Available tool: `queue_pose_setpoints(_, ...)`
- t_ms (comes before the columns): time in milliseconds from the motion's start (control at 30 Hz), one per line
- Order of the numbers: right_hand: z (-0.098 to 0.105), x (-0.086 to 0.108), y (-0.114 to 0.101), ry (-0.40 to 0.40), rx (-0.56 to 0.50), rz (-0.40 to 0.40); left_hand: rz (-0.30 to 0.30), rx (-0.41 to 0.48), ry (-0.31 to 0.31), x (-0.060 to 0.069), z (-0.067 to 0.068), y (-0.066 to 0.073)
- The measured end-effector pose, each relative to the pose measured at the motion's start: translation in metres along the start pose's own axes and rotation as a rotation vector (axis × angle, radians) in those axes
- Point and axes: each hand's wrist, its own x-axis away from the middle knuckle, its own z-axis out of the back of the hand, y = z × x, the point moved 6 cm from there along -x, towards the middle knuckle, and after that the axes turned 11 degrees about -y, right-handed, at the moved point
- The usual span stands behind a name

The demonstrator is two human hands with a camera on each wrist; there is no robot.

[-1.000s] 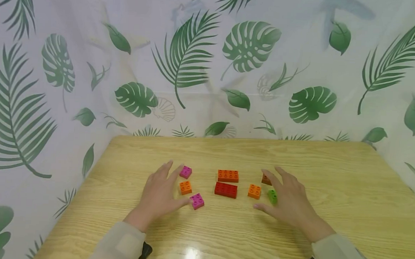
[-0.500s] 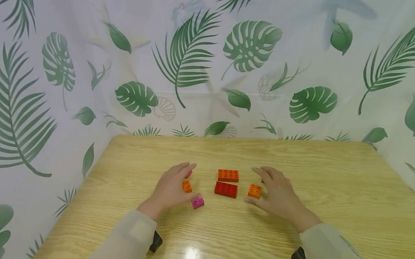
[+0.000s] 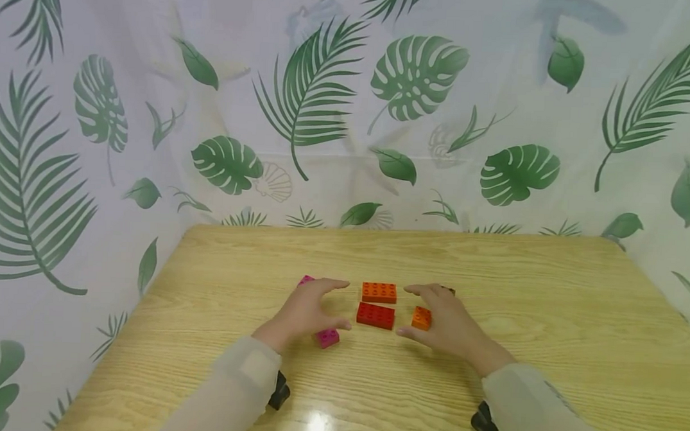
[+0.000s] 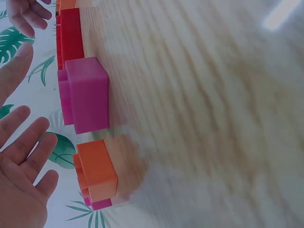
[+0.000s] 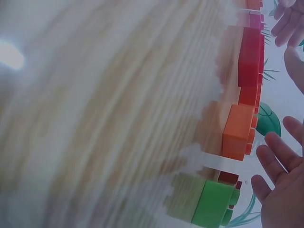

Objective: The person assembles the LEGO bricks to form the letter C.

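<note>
On the table (image 3: 372, 384), red eight-stud brick (image 3: 375, 316) and orange four-stud brick (image 3: 420, 318) are left unjoined. Nothing is gripped by left hand (image 3: 301, 311) or right hand (image 3: 451, 320); fingers are extended.

The left hand (image 3: 298, 312) and right hand (image 3: 454, 327) have moved inward — nearer the red brick (image 3: 375, 316).

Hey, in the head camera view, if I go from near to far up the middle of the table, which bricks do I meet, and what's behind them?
Front pink brick, red brick, long orange brick, then the leaf-print backdrop.
</note>
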Motion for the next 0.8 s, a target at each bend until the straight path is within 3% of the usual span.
queue_pose_setpoints(167, -0.005, -0.005, -0.001, -0.025, -0.027, 0.007, 0.023, 0.080, -0.043, -0.007, -0.007, 0.000)
queue_pose_setpoints(800, -0.017, -0.018, 0.003, -0.107, -0.144, -0.050, 0.077, 0.113, -0.124, -0.031, -0.026, -0.003)
